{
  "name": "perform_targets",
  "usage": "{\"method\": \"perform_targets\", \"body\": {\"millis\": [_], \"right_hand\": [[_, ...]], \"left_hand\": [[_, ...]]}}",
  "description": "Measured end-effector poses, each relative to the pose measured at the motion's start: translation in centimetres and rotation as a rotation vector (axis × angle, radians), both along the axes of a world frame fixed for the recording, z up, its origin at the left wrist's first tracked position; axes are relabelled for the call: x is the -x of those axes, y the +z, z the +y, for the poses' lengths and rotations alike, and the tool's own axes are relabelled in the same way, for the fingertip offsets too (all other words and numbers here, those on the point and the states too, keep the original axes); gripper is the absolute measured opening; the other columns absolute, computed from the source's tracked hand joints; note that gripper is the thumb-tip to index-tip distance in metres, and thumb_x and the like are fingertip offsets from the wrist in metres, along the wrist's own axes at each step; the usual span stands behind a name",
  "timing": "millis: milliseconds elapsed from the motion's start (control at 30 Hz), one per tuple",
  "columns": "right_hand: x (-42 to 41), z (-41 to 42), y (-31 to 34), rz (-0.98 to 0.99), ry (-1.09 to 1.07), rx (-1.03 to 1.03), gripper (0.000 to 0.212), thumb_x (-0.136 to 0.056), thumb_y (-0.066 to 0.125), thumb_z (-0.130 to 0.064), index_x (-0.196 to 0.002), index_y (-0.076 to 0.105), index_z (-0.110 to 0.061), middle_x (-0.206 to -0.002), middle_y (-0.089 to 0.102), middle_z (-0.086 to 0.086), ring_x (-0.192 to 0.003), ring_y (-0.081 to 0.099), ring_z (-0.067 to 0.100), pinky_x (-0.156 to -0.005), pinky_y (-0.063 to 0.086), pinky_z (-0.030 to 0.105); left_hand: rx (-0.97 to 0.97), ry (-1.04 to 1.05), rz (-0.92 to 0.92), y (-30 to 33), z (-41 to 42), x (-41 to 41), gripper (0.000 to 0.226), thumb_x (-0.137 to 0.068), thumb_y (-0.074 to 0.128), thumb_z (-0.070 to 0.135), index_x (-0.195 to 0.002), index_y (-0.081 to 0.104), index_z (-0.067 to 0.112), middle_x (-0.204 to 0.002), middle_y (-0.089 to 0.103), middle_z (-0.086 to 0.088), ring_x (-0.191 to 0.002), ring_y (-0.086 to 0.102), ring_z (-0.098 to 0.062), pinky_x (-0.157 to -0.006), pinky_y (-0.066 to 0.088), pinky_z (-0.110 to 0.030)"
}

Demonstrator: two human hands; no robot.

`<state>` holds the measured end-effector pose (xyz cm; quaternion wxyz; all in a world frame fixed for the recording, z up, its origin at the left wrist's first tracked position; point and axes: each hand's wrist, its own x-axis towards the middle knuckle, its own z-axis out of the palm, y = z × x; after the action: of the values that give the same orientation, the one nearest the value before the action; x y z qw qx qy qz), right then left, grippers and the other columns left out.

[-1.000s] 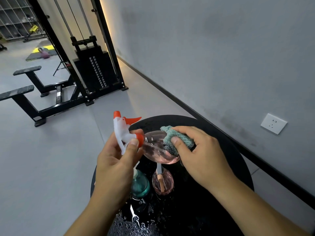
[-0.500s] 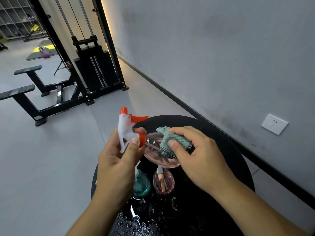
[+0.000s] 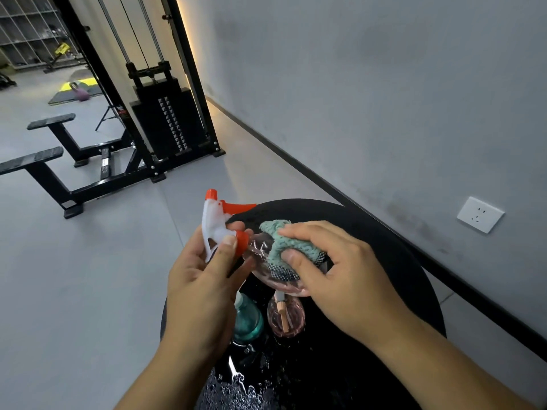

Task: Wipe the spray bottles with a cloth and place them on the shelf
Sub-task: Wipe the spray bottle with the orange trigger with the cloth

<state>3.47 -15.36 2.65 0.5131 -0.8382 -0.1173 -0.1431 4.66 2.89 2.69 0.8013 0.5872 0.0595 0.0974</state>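
Observation:
A clear pink spray bottle (image 3: 262,250) with a white and orange trigger head lies sideways in the air above the round black table (image 3: 384,247). My left hand (image 3: 204,279) grips its neck, thumb on the orange collar. My right hand (image 3: 334,270) pinches a teal cloth (image 3: 284,241) and presses it against the bottle's body. Below the hands, a teal bottle (image 3: 248,321) and a second pink bottle (image 3: 287,318) stand on the table, partly hidden by my left hand.
Water drops lie on the table's near part (image 3: 245,386). A grey wall with a white socket (image 3: 479,214) runs along the right. A black cable weight machine (image 3: 165,125) and bench frames (image 3: 44,164) stand on the grey floor behind. Shelving (image 3: 26,28) shows far left.
The cloth under my right hand has slid along the bottle towards its neck. The trigger head has shifted slightly right and up in my left hand.

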Motion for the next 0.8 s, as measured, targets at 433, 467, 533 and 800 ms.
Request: {"method": "perform_targets", "body": {"millis": [433, 467, 533, 800], "right_hand": [[-0.3, -0.3, -0.3, 0.049, -0.046, -0.076, 0.027, -0.094, 0.074, -0.019, -0.116, 0.074, -0.034, -0.112, 0.069, -0.025, -0.106, 0.064, -0.008, -0.081, 0.051, 0.006], [-0.3, -0.5, -0.3, 0.058, -0.066, -0.08, 0.026, -0.094, 0.074, -0.02, -0.115, 0.074, -0.035, -0.11, 0.07, -0.025, -0.104, 0.065, -0.009, -0.08, 0.05, 0.005], [-0.4, -0.7, -0.5, 0.078, -0.101, -0.099, 0.025, -0.094, 0.074, -0.023, -0.115, 0.074, -0.037, -0.108, 0.072, -0.024, -0.102, 0.065, -0.009, -0.079, 0.05, 0.005], [-0.3, -0.4, -0.6, 0.106, -0.074, -0.1, 0.025, -0.094, 0.073, -0.024, -0.114, 0.074, -0.038, -0.108, 0.071, -0.026, -0.102, 0.066, -0.008, -0.081, 0.053, 0.01]], "left_hand": [[0.132, 0.054, 0.073, 0.9, 1.2, -0.7, 0.029, -0.104, 0.059, 0.009, -0.132, 0.067, 0.004, -0.118, 0.076, -0.013, -0.108, 0.075, -0.026, -0.09, 0.065, -0.046], [0.15, 0.06, 0.069, 1.0, 1.4, -0.8, 0.03, -0.104, 0.059, 0.009, -0.133, 0.066, 0.003, -0.117, 0.075, -0.013, -0.108, 0.074, -0.027, -0.09, 0.065, -0.046], [0.173, 0.069, 0.064, 1.1, 1.7, -0.9, 0.027, -0.103, 0.06, 0.009, -0.128, 0.068, 0.003, -0.11, 0.076, -0.01, -0.104, 0.075, -0.026, -0.087, 0.065, -0.044], [0.158, 0.061, 0.078, 1.1, 1.8, -0.8, 0.029, -0.105, 0.058, 0.009, -0.132, 0.067, 0.004, -0.117, 0.076, -0.014, -0.109, 0.075, -0.028, -0.09, 0.064, -0.048]]}}
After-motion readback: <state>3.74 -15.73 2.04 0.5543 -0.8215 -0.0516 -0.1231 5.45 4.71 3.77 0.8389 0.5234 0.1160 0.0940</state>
